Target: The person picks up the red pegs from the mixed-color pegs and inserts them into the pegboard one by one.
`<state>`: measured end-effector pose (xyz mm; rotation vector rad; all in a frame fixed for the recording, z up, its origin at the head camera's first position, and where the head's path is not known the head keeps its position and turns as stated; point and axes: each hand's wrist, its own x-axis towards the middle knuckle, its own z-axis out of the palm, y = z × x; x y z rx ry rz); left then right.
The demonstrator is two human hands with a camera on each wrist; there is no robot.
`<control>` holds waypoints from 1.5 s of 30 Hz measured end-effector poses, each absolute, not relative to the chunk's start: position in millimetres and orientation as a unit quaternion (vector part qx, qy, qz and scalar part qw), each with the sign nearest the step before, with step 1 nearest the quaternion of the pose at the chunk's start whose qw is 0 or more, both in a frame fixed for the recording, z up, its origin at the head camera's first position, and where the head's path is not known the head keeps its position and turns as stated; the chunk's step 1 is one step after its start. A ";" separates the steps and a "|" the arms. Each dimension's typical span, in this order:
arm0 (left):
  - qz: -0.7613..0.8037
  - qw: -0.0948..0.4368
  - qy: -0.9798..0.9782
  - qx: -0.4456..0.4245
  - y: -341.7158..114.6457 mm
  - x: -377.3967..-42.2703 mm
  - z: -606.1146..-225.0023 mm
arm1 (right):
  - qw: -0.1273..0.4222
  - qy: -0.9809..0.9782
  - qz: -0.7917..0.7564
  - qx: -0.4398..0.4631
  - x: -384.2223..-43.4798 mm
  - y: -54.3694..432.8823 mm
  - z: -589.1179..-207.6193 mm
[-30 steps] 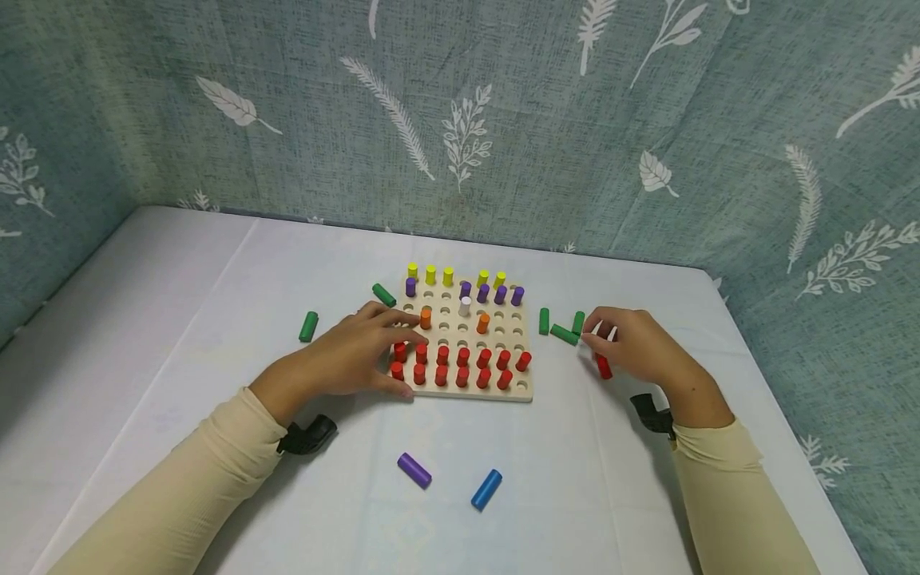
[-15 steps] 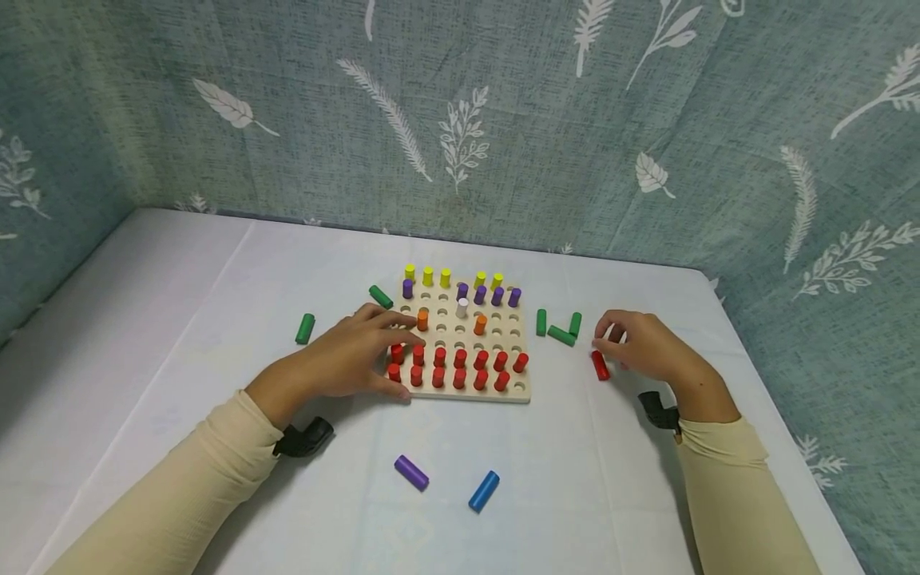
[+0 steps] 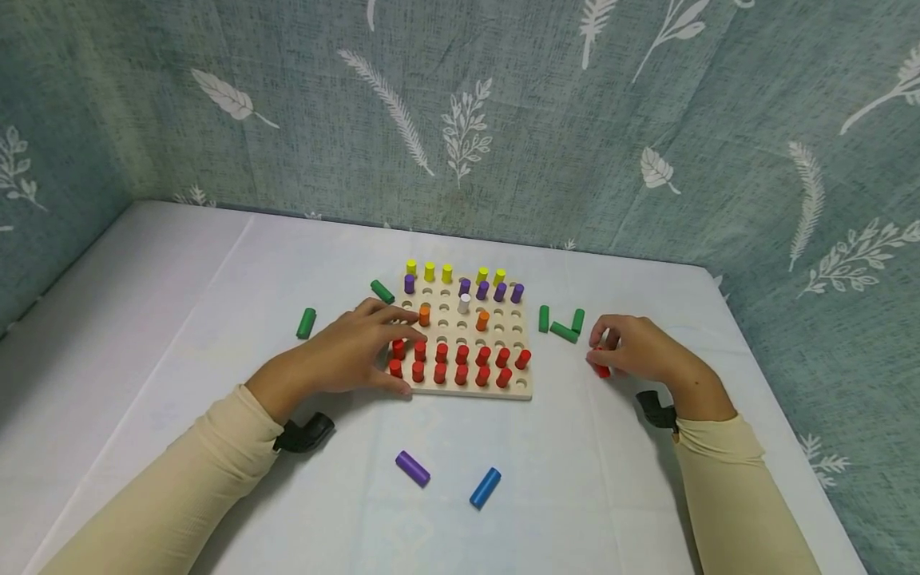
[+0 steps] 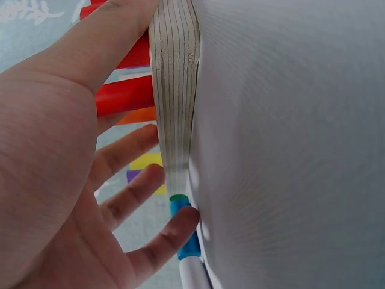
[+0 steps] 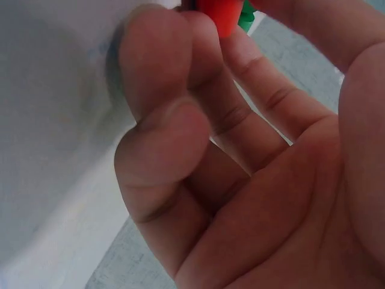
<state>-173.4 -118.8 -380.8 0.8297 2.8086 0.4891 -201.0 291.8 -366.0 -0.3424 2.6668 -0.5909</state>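
Note:
My left hand [image 3: 348,351] rests at the left side of a pale wooden pegboard [image 3: 467,390], fingers spread and thumb at its front left corner. In the left wrist view the thumb lies over a red peg [image 4: 126,96] and the fingertips line the board's edge. To the right of the board, my right hand [image 3: 640,347] pinches a red peg [image 3: 603,371] lying on the table between thumb and fingers; its end [image 5: 222,17] shows in the right wrist view. Two rows of red pegs [image 3: 462,374] stand at the board's front.
Yellow pegs [image 3: 447,274], purple pegs [image 3: 482,291], two orange pegs and a white peg [image 3: 464,303] stand farther back. Loose green pegs [image 3: 564,332] lie on both sides of the board. A purple peg [image 3: 413,469] and a blue peg [image 3: 485,488] lie in front.
Half a second ago the red peg at right lay uncovered below my right fingertips; now the thumb and fingers have come down onto it. My left hand stays at the board.

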 end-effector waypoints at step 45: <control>0.168 0.089 0.941 0.280 -120.6 -172.5 -380.7 | 0.137 0.942 -0.222 -0.212 -173.7 236.0 -344.8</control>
